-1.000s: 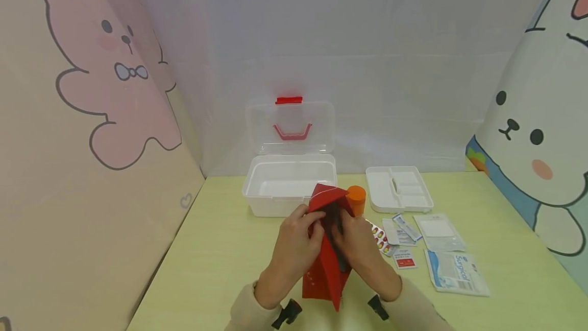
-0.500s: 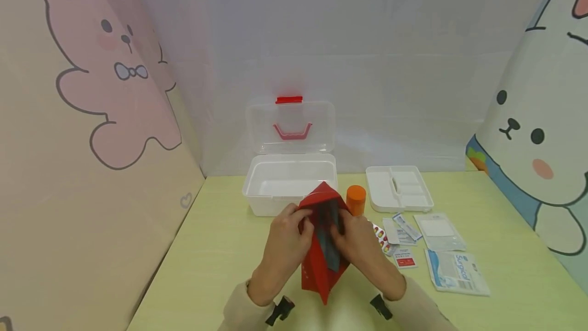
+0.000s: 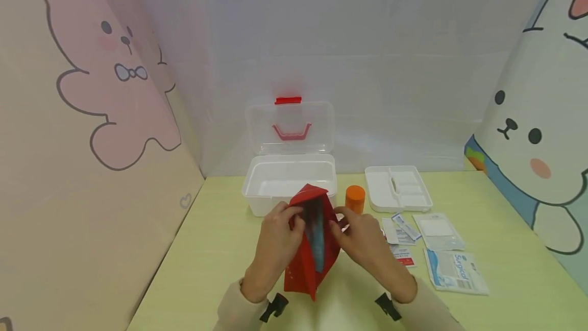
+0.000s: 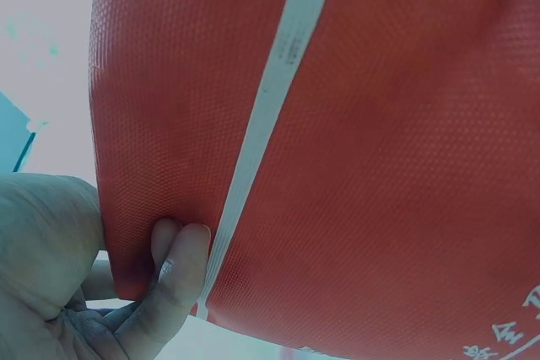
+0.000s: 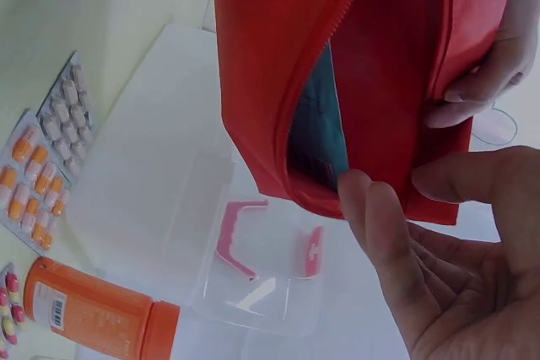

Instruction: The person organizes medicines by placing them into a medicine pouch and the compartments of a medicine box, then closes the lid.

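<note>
A red pouch of textured fabric (image 3: 298,275), with a white stripe and a zip round its mouth, is held above the middle of the pale yellow-green counter (image 3: 216,259), gaping open between two hands. The left hand (image 3: 275,239) pinches its rim with fingers and thumb. The right hand (image 3: 365,236) is at the opposite rim, fingers bent, only a narrow gap between thumb and fingertips; I cannot tell whether they grip it. A flat blue item (image 3: 317,249) shows inside the pouch.

Behind the pouch, near the counter's far edge, stands a translucent white plastic box (image 3: 264,206), its clear lid (image 3: 317,132) with a pink handle raised. To the box's right stands an orange cylindrical bottle (image 3: 355,201), then a white compartmented plastic tray (image 3: 383,188) near the far edge. Towards the counter's right edge lie a clear packet with a white pad (image 3: 438,231) and a white-and-blue packet marked "Surgical" (image 3: 455,272). Blister packs of orange-and-white capsules (image 5: 34,179) and white tablets (image 5: 69,115) lie beside each other near the bottle.
</note>
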The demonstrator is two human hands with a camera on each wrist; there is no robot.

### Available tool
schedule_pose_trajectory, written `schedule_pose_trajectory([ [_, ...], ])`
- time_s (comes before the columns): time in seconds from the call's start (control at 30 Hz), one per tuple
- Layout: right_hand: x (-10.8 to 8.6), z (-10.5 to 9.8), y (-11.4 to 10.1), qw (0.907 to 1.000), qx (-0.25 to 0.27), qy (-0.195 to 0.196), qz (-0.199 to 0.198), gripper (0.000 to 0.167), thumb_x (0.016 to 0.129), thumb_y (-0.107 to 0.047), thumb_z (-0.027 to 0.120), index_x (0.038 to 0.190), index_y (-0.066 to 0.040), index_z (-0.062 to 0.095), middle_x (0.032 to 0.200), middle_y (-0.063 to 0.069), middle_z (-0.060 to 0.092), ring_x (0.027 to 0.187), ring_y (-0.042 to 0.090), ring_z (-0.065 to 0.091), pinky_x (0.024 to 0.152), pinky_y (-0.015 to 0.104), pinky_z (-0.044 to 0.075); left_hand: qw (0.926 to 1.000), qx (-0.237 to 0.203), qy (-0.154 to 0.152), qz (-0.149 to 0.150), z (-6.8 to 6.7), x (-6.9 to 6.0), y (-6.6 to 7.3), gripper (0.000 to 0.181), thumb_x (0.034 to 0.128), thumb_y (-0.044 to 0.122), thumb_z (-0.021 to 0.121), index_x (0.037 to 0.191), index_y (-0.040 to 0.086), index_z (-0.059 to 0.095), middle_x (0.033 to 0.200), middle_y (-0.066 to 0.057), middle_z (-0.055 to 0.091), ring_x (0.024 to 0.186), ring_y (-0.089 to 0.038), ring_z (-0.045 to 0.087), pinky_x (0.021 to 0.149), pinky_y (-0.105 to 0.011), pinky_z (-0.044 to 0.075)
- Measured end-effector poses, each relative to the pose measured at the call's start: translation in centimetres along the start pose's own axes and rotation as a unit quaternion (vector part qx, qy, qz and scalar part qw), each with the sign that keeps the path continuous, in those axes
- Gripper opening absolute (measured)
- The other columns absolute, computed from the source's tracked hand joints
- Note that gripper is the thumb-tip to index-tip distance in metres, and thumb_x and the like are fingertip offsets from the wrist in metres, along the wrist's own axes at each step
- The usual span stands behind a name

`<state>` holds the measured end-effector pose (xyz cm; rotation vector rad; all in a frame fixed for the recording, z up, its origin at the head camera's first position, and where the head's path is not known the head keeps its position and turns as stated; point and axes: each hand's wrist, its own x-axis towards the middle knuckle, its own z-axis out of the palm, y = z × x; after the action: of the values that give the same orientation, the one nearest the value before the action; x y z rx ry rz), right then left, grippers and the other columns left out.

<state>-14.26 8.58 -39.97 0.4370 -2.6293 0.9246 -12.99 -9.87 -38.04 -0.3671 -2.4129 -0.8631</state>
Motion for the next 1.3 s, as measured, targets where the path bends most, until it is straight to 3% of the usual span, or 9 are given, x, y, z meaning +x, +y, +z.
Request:
schedule_pose_trajectory([
  [0.27, -0.1, -1.3, 0.6, 0.9965, -0.007, 0.050, -0.067, 0.020, 0.084, -0.010, 0.072, 0.104, -0.006, 0.069, 0.078, 0.002, 0.073, 0.060, 0.011, 0.067, 0.057, 0.023, 0.053, 0.9999, 0.006, 0.006, -0.013, -0.9, 0.0, -0.8, 0.014, 0.0852, 0.000, 0.063, 0.093, -0.001, 0.075, 0.085, -0.009, 0.066, 0.069, -0.016, 0.060, 0.062, -0.025, 0.054],
  [0.47, 0.3, -1.8, 2.5, 0.9968, -0.022, 0.038, -0.066, 0.014, 0.085, -0.010, 0.071, 0.099, -0.007, 0.069, 0.081, 0.004, 0.073, 0.064, 0.012, 0.068, 0.060, 0.026, 0.054, 0.9995, 0.020, 0.016, -0.016, -1.5, 0.0, -1.7, 0.015, 0.0842, 0.000, 0.063, 0.091, 0.001, 0.076, 0.083, -0.008, 0.065, 0.069, -0.016, 0.059, 0.061, -0.027, 0.054],
  [0.67, 0.6, -2.0, 4.7, 0.9987, -0.039, 0.002, -0.031, 0.023, 0.086, -0.010, 0.070, 0.108, -0.005, 0.068, 0.086, 0.006, 0.073, 0.066, 0.014, 0.068, 0.057, 0.028, 0.050, 0.9990, 0.027, 0.022, -0.027, -2.1, -0.2, -2.6, 0.015, 0.0837, 0.000, 0.063, 0.091, 0.002, 0.076, 0.083, -0.008, 0.065, 0.067, -0.017, 0.059, 0.060, -0.027, 0.053],
  [0.83, 0.7, -2.3, 7.0, 0.9965, -0.069, -0.046, 0.012, 0.035, 0.087, -0.017, 0.071, 0.117, -0.001, 0.065, 0.101, 0.014, 0.072, 0.080, 0.025, 0.070, 0.065, 0.038, 0.055, 0.9986, 0.030, 0.019, -0.040, -2.5, -0.3, -3.2, 0.015, 0.0842, 0.000, 0.063, 0.093, 0.001, 0.076, 0.083, -0.009, 0.065, 0.067, -0.017, 0.059, 0.060, -0.028, 0.055],
  [1.07, 0.8, -2.1, 10.3, 0.9836, -0.109, -0.125, 0.069, 0.051, 0.085, -0.026, 0.074, 0.125, 0.003, 0.060, 0.112, 0.020, 0.068, 0.089, 0.031, 0.066, 0.071, 0.045, 0.054, 0.9981, 0.032, 0.021, -0.049, -2.8, -0.3, -3.8, 0.016, 0.0838, 0.000, 0.063, 0.093, 0.001, 0.076, 0.081, -0.009, 0.065, 0.066, -0.017, 0.058, 0.059, -0.028, 0.053],
  [1.3, 1.0, -1.4, 11.8, 0.9728, -0.111, -0.175, 0.104, 0.057, 0.082, -0.026, 0.077, 0.126, 0.005, 0.058, 0.120, 0.025, 0.063, 0.094, 0.034, 0.064, 0.076, 0.051, 0.053, 0.9981, 0.031, 0.021, -0.049, -2.7, -0.3, -4.1, 0.015, 0.0836, 0.000, 0.063, 0.092, 0.001, 0.076, 0.081, -0.008, 0.065, 0.067, -0.017, 0.058, 0.060, -0.028, 0.054],
])
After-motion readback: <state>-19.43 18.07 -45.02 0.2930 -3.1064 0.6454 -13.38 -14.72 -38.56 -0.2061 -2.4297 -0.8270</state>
